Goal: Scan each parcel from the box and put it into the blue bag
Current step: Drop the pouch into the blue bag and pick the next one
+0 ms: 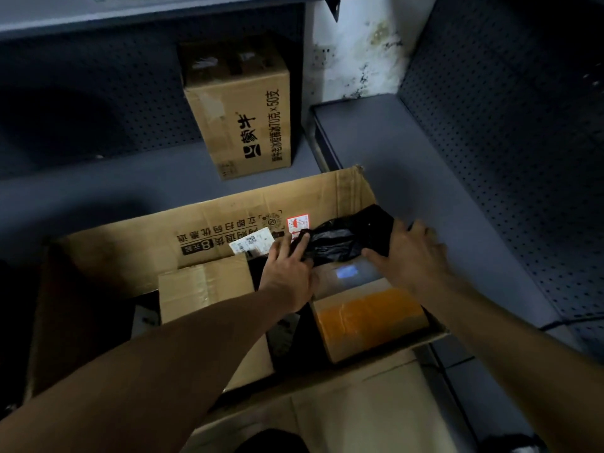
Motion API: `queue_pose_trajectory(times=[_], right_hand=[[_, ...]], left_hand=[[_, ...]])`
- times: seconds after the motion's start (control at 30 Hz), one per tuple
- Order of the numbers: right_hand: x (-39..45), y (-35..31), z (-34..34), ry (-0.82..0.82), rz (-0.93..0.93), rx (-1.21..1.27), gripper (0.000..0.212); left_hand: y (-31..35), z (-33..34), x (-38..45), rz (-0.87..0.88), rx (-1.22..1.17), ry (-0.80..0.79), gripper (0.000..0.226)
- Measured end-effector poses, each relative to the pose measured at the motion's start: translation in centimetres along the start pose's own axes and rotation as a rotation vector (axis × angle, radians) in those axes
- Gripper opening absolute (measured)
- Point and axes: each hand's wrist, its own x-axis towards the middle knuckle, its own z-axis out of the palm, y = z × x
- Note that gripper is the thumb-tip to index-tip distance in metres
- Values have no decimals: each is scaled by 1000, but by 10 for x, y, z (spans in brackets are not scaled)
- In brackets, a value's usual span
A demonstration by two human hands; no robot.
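crumpled black plastic parcel (346,238) is lying lengthwise between both hands in open brown cardboard box (209,230); left hand (287,269) and right hand (413,253) are grasping its ends.

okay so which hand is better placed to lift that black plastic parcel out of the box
Right, probably. The right hand wraps over the black plastic parcel at its bulkier end, thumb beneath it. The left hand only pinches its thin crumpled end inside the open cardboard box.

Left hand (287,266): gripping the black plastic parcel's (346,238) left end.
Right hand (413,256): holding its right end.
Open cardboard box (130,256): containing a brown carton (206,287) and an orange-taped carton (369,317).
Shelf (408,178): carrying an upright printed carton (242,116).
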Motion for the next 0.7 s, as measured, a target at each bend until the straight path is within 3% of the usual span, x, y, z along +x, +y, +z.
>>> queue_pose_trajectory(times=[0.37,0.7], right_hand=[[12,3,17,-20,-21,37,84],[13,-2,14,-22,-25,48,83]], left_hand=[[0,12,20,26,43,-205,58],[-11,15,18,24,-111,-15,69]])
